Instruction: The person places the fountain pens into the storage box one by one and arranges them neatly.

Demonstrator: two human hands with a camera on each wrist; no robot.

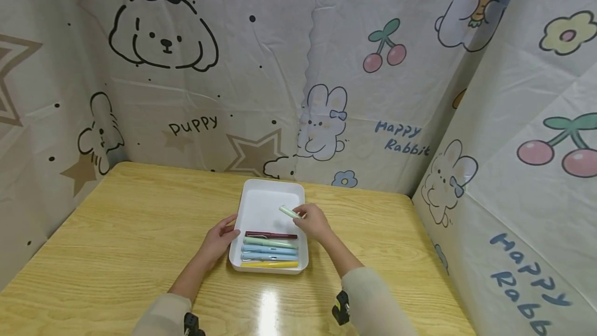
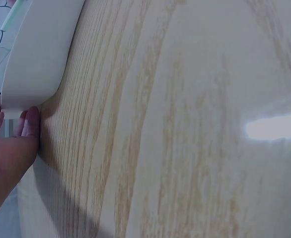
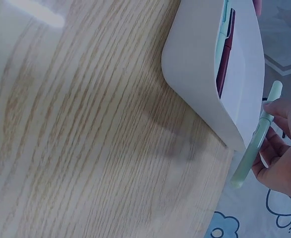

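A white rectangular tray [image 1: 263, 204] lies on the table, its long side running away from me. My left hand [image 1: 217, 241] holds the tray's left wall, thumb at the rim. Between the thumb and fingers of my right hand [image 1: 315, 223] is a light green pen [image 3: 254, 146], held tilted above the tray's right side. Across the tray's near half lie a dark red pen [image 1: 272, 235], another light green pen [image 1: 270, 243], light blue pens [image 1: 268, 249] and a yellow pen [image 1: 270, 264], side by side. The left wrist view shows the tray's outer wall [image 2: 41, 54] against the left fingers.
The wood-grain table [image 1: 140, 232] stretches out on both sides of the tray. Behind it and to the right hang cloth curtains [image 1: 261, 66] printed with a puppy, rabbits and cherries. A bright reflection shows on the tabletop near me.
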